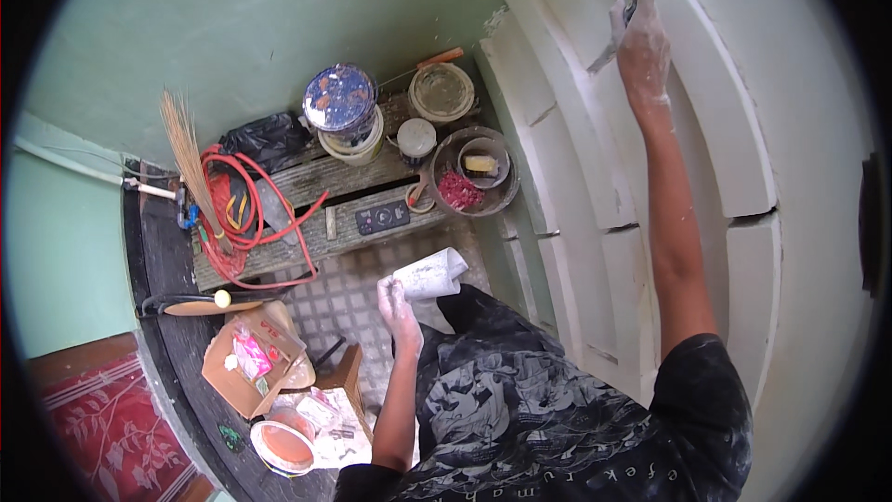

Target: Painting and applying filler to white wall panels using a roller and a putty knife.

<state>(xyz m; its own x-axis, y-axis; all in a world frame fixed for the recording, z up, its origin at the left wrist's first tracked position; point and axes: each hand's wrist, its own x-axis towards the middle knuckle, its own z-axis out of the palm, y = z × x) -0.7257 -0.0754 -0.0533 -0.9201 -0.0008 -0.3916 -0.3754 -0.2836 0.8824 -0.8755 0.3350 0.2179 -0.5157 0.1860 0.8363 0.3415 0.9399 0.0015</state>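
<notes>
Right hand [641, 37] up on the white stepped moulding [595, 149], fingers closed around a putty knife [609, 51]; blade angles down-left with its tip against the moulding surface. Hand and forearm smeared with white filler.

Left hand [398, 302] low, near the lap, gripping a white flat board [432, 274] by its near edge; board tilts up and away from the body, well apart from the knife.

Below, a wooden plank platform [307, 214] against the green wall [232, 19]. On it:
- paint can [340, 100] with splattered lid, stacked on a pale bucket
- lidded tub [441, 91] beside it, right
- small tin [416, 139] between them, nearer
- round basin [474, 177] at the right end, holding a yellow sponge in a smaller bowl and something red
- coiled red hose [243, 214] at the left end, straw broom [186, 153] lying over it
- black bag [265, 138] behind the hose

Lower left: open cardboard box [251, 358], orange bowl [283, 444], red patterned carpet [102, 428].
</notes>
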